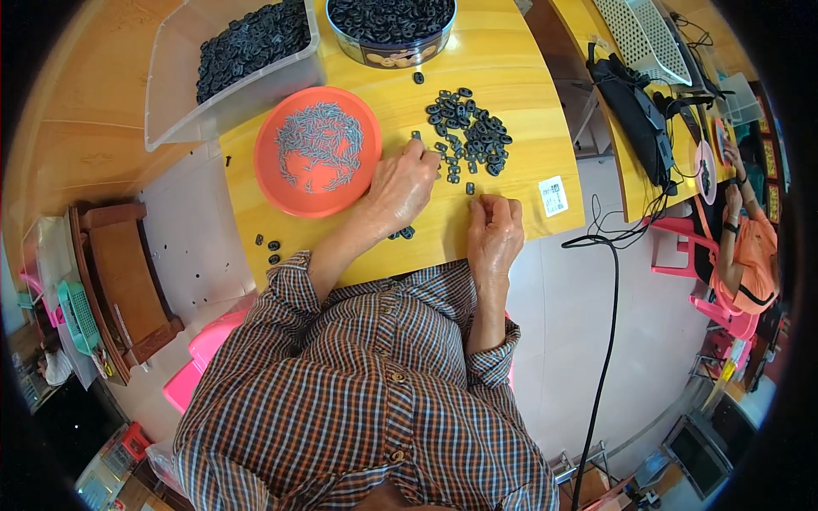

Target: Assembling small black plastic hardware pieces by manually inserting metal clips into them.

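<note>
My left hand (403,183) is over the yellow table, its fingers curled downward between an orange-red plate and a loose pile of small black oval parts with holes (486,136). A single black part (416,134) shows right at its fingertips; whether it is gripped I cannot tell. Many small grey screw-like pins (319,140) lie in the plate (266,175). My right hand (496,234) is at the table's near edge, thumb and fingers pressed together, and what they hold, if anything, is hidden. Just beyond them lies one black part (470,188).
A clear plastic bin (230,89) and a round tin (400,55), both full of black parts, stand at the back. Some black parts (273,246) lie near the left edge. A white label (552,196) is on the right. Another person (745,255) sits at a table far right.
</note>
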`<state>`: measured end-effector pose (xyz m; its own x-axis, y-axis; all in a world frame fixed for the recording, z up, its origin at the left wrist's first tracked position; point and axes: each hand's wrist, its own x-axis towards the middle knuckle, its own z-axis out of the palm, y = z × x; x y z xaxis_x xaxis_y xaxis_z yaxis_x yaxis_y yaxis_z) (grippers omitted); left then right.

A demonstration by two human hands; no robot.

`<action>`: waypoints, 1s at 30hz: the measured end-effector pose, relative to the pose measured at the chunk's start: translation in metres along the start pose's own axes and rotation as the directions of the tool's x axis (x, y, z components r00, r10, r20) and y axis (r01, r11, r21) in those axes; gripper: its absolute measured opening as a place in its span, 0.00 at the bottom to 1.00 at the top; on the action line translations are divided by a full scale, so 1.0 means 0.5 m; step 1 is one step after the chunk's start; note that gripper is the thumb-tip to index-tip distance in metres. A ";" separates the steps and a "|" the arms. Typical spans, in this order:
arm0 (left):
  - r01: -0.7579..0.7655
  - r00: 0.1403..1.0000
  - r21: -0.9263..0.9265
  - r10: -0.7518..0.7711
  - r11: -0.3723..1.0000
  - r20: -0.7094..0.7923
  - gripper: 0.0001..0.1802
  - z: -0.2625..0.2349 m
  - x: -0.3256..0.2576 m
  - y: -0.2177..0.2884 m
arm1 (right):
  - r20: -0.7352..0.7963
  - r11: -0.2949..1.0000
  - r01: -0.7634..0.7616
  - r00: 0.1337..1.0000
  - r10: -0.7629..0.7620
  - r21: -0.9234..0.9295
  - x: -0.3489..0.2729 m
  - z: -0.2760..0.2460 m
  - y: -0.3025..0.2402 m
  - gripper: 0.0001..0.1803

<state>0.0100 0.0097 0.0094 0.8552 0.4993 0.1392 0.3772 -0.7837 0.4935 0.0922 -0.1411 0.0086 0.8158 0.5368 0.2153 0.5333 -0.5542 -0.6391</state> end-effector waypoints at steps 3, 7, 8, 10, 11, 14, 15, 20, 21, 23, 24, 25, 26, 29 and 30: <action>0.006 1.000 -0.013 -0.006 1.000 0.010 0.10 0.003 0.004 -0.004 | 0.027 0.999 -0.004 1.000 0.004 -0.032 0.012 0.011 -0.008 0.06; -0.009 1.000 -0.057 0.009 0.998 -0.013 0.10 0.006 0.009 -0.004 | 0.001 0.999 0.039 0.999 -0.039 0.001 0.037 0.042 -0.016 0.06; 0.004 1.000 -0.089 -0.006 0.996 -0.024 0.09 0.002 0.009 -0.003 | 0.004 0.999 0.038 0.999 -0.038 0.003 0.041 0.047 -0.019 0.06; 0.020 0.999 -0.120 -0.024 0.993 -0.033 0.09 0.004 0.008 -0.004 | -0.042 0.998 0.061 0.997 -0.060 0.033 0.049 0.054 -0.022 0.06; 0.006 0.998 -0.184 -0.017 0.983 -0.062 0.08 0.006 0.007 -0.008 | -0.037 0.997 0.061 0.998 -0.060 0.035 0.048 0.053 -0.024 0.06; -0.024 0.998 -0.262 0.009 0.965 -0.060 0.08 0.001 0.003 -0.012 | -0.005 0.996 -0.007 1.000 0.007 0.093 0.029 0.042 -0.020 0.06; -0.043 0.999 -0.278 0.036 0.960 -0.030 0.08 -0.005 0.003 -0.009 | 0.009 0.996 -0.015 1.000 0.015 0.091 0.022 0.040 -0.016 0.05; -0.005 0.999 -0.207 0.012 0.978 0.037 0.08 -0.007 0.010 0.010 | 0.021 0.992 -0.012 1.000 0.010 0.129 0.014 0.039 -0.011 0.04; -0.004 0.999 -0.153 0.010 0.988 0.034 0.09 -0.004 0.010 0.011 | 0.028 0.992 -0.020 0.999 0.017 0.126 0.014 0.041 -0.010 0.04; -0.004 0.999 -0.128 0.009 0.992 0.044 0.09 0.002 0.009 0.010 | 0.036 0.992 -0.028 0.999 0.024 0.122 0.016 0.043 -0.011 0.04; -0.002 0.999 -0.102 0.007 0.995 0.053 0.09 0.003 0.009 0.010 | 0.034 0.993 -0.018 0.999 0.014 0.115 0.017 0.044 -0.013 0.04; -0.002 0.999 -0.103 0.008 0.995 0.054 0.09 0.003 0.008 0.010 | 0.033 0.994 -0.008 0.999 0.004 0.108 0.019 0.045 -0.015 0.04; -0.007 0.999 -0.097 0.011 0.995 0.042 0.08 0.004 0.007 0.009 | 0.034 0.994 -0.008 0.999 0.004 0.109 0.021 0.046 -0.019 0.04; -0.025 0.999 -0.139 0.021 0.990 -0.033 0.07 0.007 0.004 0.009 | 0.039 0.994 -0.031 0.999 0.027 0.108 0.027 0.049 -0.025 0.03; -0.043 0.995 -0.187 0.025 0.981 -0.097 0.06 0.007 0.004 0.008 | 0.034 0.992 -0.017 0.999 0.013 0.125 0.029 0.052 -0.022 0.03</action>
<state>0.0145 0.0060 0.0085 0.8259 0.5130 0.2340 0.2669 -0.7213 0.6392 0.0921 -0.1107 -0.0004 0.8144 0.5509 0.1821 0.4873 -0.4791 -0.7300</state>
